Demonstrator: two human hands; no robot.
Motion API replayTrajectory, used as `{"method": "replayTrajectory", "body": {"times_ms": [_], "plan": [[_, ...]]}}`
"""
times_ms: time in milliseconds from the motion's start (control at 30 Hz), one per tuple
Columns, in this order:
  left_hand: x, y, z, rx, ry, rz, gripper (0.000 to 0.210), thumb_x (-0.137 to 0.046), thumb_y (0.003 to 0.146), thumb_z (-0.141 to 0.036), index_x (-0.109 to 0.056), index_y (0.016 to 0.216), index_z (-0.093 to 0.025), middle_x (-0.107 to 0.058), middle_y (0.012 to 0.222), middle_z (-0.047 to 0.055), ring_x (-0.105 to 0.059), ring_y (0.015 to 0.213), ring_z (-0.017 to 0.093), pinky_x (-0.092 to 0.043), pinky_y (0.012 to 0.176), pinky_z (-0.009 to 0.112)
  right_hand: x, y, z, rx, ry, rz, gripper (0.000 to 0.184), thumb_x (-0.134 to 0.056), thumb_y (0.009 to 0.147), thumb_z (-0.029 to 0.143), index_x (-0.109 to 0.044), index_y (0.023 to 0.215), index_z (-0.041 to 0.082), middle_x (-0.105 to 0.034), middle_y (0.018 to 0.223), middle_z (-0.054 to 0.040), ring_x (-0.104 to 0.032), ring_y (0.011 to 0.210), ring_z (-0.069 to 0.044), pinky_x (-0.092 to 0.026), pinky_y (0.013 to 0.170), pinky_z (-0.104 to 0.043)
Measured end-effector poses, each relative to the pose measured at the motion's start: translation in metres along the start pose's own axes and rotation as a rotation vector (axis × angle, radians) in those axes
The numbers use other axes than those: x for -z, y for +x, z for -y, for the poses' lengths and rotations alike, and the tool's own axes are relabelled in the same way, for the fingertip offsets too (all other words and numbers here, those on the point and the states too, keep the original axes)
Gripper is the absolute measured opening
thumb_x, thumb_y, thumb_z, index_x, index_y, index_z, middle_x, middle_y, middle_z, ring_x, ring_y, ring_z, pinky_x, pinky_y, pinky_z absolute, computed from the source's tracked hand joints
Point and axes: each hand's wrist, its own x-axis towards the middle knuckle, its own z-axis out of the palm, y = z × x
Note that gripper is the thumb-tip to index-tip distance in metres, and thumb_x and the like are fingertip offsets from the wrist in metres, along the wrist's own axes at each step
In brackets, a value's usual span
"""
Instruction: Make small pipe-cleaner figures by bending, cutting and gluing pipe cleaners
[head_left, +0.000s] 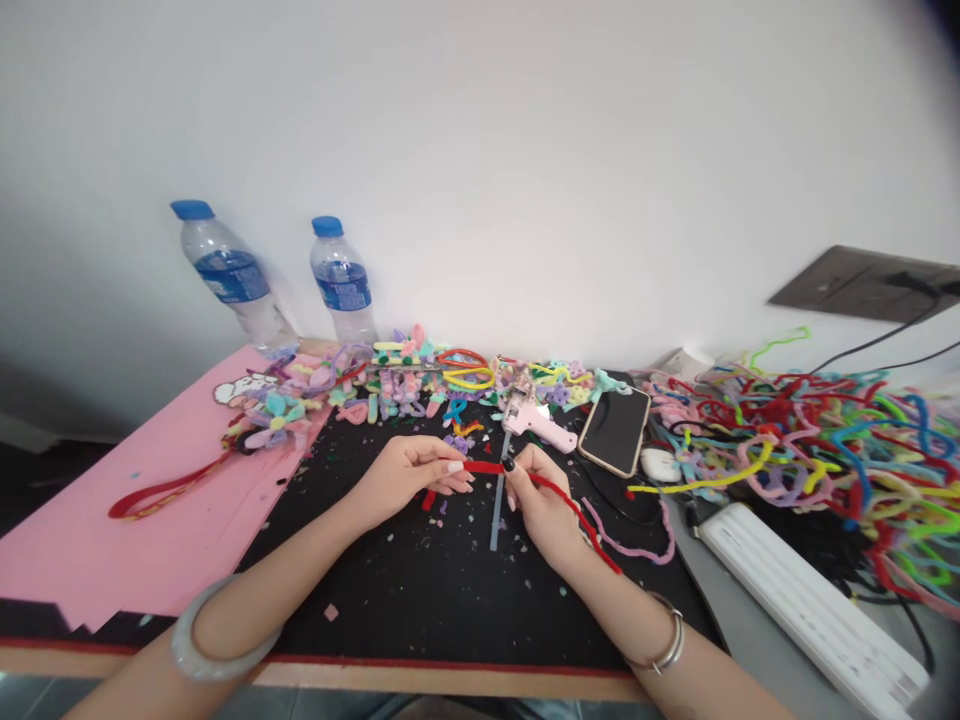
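A red pipe cleaner [484,467] is stretched between my two hands above the black mat [420,610]. My left hand [412,468] pinches its left part between thumb and fingers. Closed on it farther right is my right hand [541,500], and the loose end trails over the wrist toward the lower right. A small red piece [428,500] shows just under my left fingers. Behind my hands lies a pale pink glue gun [541,424]. Its translucent glue stick [496,520] points toward me, passing beneath the red strand.
Two water bottles [342,280] lean at the wall. Pink sheets [150,510] lie left, with a red strap [172,487]. Colourful pipe-cleaner shapes [405,385] line the back. At right are a phone [615,430], a tangled pipe-cleaner heap [810,440] and a white power strip [810,605].
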Motion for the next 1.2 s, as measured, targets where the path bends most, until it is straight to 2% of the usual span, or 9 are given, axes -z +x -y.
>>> {"method": "replayTrajectory", "body": {"times_ms": [167,367,600,867,967,1033,1133,1200], "plan": [[0.003,0.001,0.002,0.019,-0.048,-0.018,0.032,-0.065,0.075,-0.033,-0.060,0.100,-0.013,-0.072,0.089,0.010,-0.069,0.078,0.020,-0.055,0.073,0.030,0.003,0.000,-0.005,0.021,-0.055,-0.059,0.033,-0.048,0.087,0.037,-0.042,0.060,0.020,-0.045,0.050,0.0045,-0.038,0.047,-0.010,-0.030,0.050,-0.023],[0.001,0.002,0.002,0.030,-0.051,-0.038,0.030,-0.064,0.075,-0.036,-0.060,0.094,-0.014,-0.071,0.089,0.009,-0.069,0.077,0.019,-0.054,0.070,0.028,0.004,0.000,-0.008,0.015,-0.056,-0.075,0.030,-0.050,0.086,0.036,-0.043,0.061,0.020,-0.046,0.051,0.0045,-0.039,0.047,-0.009,-0.030,0.047,-0.022],[-0.002,0.002,0.003,0.029,-0.065,-0.017,0.029,-0.063,0.076,-0.038,-0.060,0.091,-0.014,-0.071,0.087,0.008,-0.069,0.074,0.018,-0.053,0.067,0.026,0.001,0.000,-0.003,-0.023,-0.051,0.006,0.027,-0.053,0.084,0.035,-0.045,0.063,0.020,-0.047,0.051,0.0053,-0.038,0.045,-0.008,-0.029,0.044,-0.021],[-0.002,0.001,0.001,0.046,-0.139,-0.045,0.026,-0.062,0.077,-0.038,-0.060,0.086,-0.013,-0.071,0.085,0.008,-0.068,0.070,0.015,-0.052,0.062,0.021,-0.002,-0.002,-0.001,-0.064,0.012,0.128,0.019,-0.057,0.079,0.031,-0.050,0.066,0.019,-0.057,0.057,0.0025,-0.048,0.047,-0.009,-0.036,0.046,-0.020],[0.001,0.002,0.000,0.038,-0.160,-0.086,0.026,-0.062,0.077,-0.037,-0.059,0.084,-0.013,-0.071,0.082,0.007,-0.068,0.071,0.016,-0.052,0.063,0.022,-0.002,0.000,-0.005,-0.040,0.062,0.196,0.009,-0.060,0.077,0.026,-0.054,0.077,0.019,-0.062,0.069,0.0003,-0.054,0.055,-0.010,-0.042,0.052,-0.021],[0.004,0.002,-0.001,0.028,-0.179,-0.122,0.026,-0.063,0.077,-0.038,-0.059,0.083,-0.013,-0.070,0.080,0.007,-0.068,0.071,0.016,-0.052,0.064,0.023,-0.001,0.002,-0.007,-0.005,0.085,0.236,0.012,-0.061,0.077,0.025,-0.057,0.087,0.020,-0.065,0.081,-0.0022,-0.057,0.060,-0.011,-0.045,0.056,-0.023],[0.008,0.004,-0.001,0.026,-0.208,-0.147,0.025,-0.063,0.076,-0.037,-0.059,0.083,-0.013,-0.070,0.077,0.006,-0.068,0.071,0.016,-0.052,0.065,0.023,0.000,0.005,-0.008,0.018,0.100,0.259,0.018,-0.058,0.079,0.029,-0.060,0.095,0.021,-0.066,0.090,-0.0054,-0.058,0.060,-0.012,-0.045,0.051,-0.023],[0.010,0.005,-0.001,0.041,-0.211,-0.133,0.024,-0.064,0.076,-0.036,-0.059,0.082,-0.013,-0.071,0.078,0.006,-0.068,0.071,0.015,-0.052,0.065,0.023,0.002,0.007,-0.008,0.005,0.138,0.245,0.023,-0.056,0.081,0.034,-0.062,0.098,0.020,-0.067,0.088,-0.0063,-0.058,0.056,-0.012,-0.043,0.045,-0.022]]}}
